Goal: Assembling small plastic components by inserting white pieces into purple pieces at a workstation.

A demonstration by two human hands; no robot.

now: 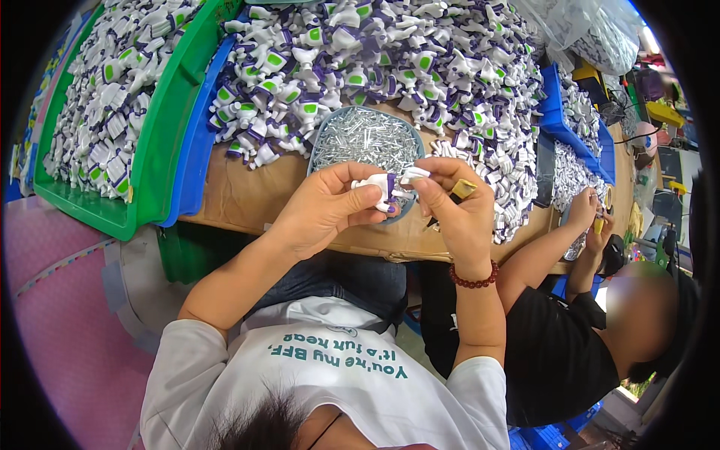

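Note:
In front of me, just over the near rim of a bowl (313,159) of small metal pins (364,137), my two hands meet. My left hand (319,204) is closed on a white and purple plastic spray head (377,187), pinched between thumb and fingers. A small white plastic piece (415,173) sits between the thumb and forefinger of my right hand (459,210), close against the spray head's purple end. Whether the two parts touch is unclear. Yellow wrapping (464,189) covers part of a right finger.
A large heap of similar spray heads (352,45) spreads over the table behind the bowl. Small white pieces (512,199) lie to the right. At left stand a green crate (150,142) of spray heads and a blue crate (196,135). A co-worker (559,352) works at right.

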